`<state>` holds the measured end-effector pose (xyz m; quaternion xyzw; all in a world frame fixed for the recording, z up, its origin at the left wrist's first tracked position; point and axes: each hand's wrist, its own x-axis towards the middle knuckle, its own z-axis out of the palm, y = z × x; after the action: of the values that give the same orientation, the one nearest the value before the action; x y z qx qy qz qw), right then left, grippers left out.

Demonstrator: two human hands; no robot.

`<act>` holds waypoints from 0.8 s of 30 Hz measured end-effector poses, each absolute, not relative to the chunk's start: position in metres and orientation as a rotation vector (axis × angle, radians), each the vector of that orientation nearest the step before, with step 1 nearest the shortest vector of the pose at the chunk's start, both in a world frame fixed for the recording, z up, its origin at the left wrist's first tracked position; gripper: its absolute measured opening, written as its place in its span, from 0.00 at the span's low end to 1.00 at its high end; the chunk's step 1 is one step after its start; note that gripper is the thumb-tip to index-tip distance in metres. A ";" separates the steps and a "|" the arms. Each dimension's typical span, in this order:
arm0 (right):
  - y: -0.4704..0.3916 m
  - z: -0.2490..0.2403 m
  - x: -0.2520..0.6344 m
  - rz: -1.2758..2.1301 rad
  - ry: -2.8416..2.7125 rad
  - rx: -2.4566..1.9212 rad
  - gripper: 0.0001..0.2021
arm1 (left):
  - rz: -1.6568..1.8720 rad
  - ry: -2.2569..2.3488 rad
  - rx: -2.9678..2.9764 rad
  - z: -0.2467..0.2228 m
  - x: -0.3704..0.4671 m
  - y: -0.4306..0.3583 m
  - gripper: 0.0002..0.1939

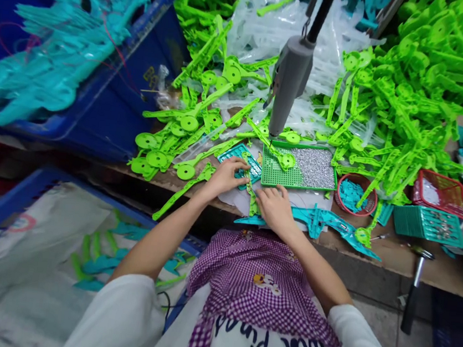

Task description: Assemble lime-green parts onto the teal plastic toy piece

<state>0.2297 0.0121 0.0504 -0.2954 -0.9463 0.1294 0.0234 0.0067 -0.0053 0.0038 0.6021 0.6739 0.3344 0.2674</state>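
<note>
Both forearms reach forward from the bottom centre and meet at the near edge of the wooden bench (422,262). Left hand (226,176) lies palm down, fingers curled over the near end of a teal plastic part (239,155), thumb side toward the other hand. Right hand (275,207) sits just beside it, palm down, fingers bent and pressing on a green plastic strip (250,189) against the bench; whether either hand truly pinches its piece cannot be told, fingertips are covered by the knuckles. The strip runs mostly away from the person, tilted slightly left, its near end hidden under the right hand, the far end passing between the two hands. A longer teal piece (326,222) lies crosswise just behind the right wrist, long axis left to right, partly covered by the wrist. Just beyond the hands a green tray (281,175) holds small silver bits, too small to make out. A grey hanging tool (290,80) points straight down at the tray's far left corner, its top cut off by the frame. Heaps of green parts (425,84) blur together behind.
</note>
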 end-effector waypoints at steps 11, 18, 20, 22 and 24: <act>0.006 0.047 0.203 0.401 -2.873 -1.192 0.15 | 0.871 1.835 1.597 0.002 0.007 -0.005 0.17; 0.004 0.052 0.217 0.378 -2.786 -1.156 0.14 | 0.872 1.841 1.607 0.003 0.007 -0.006 0.16; 0.002 0.052 0.228 0.392 -2.768 -1.127 0.15 | 0.873 1.834 1.612 0.003 0.007 -0.006 0.16; -0.001 0.052 0.243 0.357 -2.778 -1.108 0.15 | 0.876 1.823 1.618 0.004 0.008 -0.006 0.15; -0.006 0.054 0.257 0.284 -2.832 -1.080 0.15 | 0.875 1.816 1.621 0.004 0.008 -0.006 0.16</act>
<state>0.2575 -0.0064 0.0537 -0.3544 -0.9292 0.0931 0.0487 0.0077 -0.0061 0.0035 0.6027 0.6752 0.3253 0.2739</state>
